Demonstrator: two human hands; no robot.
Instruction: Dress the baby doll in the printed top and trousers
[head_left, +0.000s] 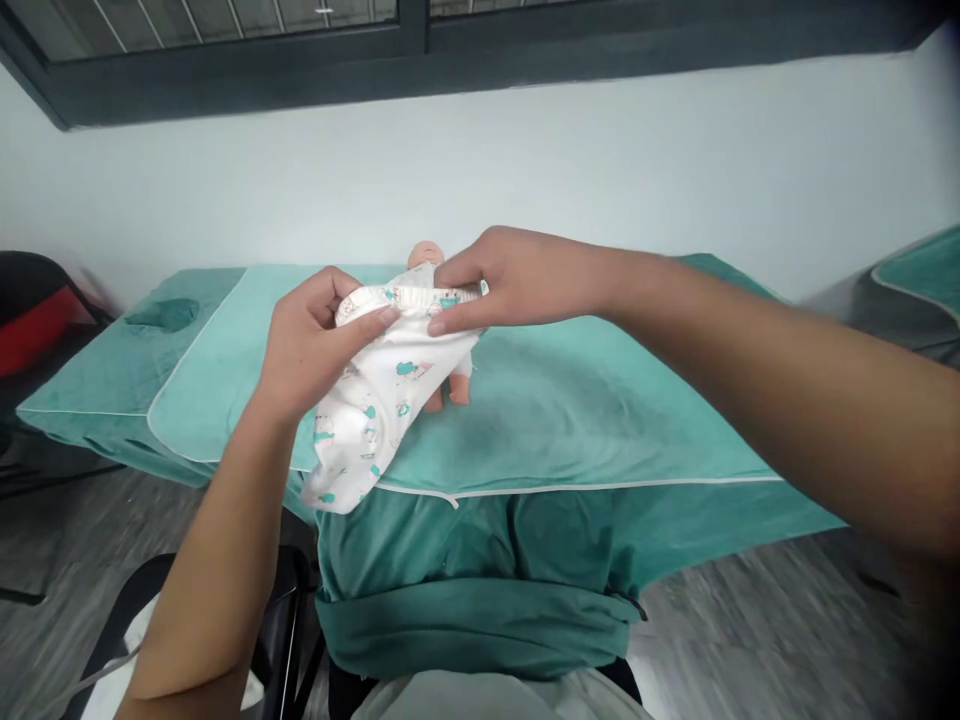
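A pair of white baby pants (pixel 397 375) with small teal prints hangs between my two hands, its gathered waistband uppermost. My left hand (pixel 311 335) pinches the left end of the waistband, thumb in front. At the other end, my right hand (pixel 495 280) grips the band between thumb and fingers. Behind the cloth a baby doll (pixel 460 388) lies on the green bed; its head top and its feet show, while the pants and my right hand hide most of its body. One trouser leg droops down to the left over the bed's front edge.
The massage bed (pixel 600 400) has a teal cover with white piping and stands against a white wall (pixel 300 190). A dark window frame (pixel 480 60) runs above. At lower left is a black chair (pixel 135 590) with white cloth on it; a black and red chair (pixel 37 320) stands farther left.
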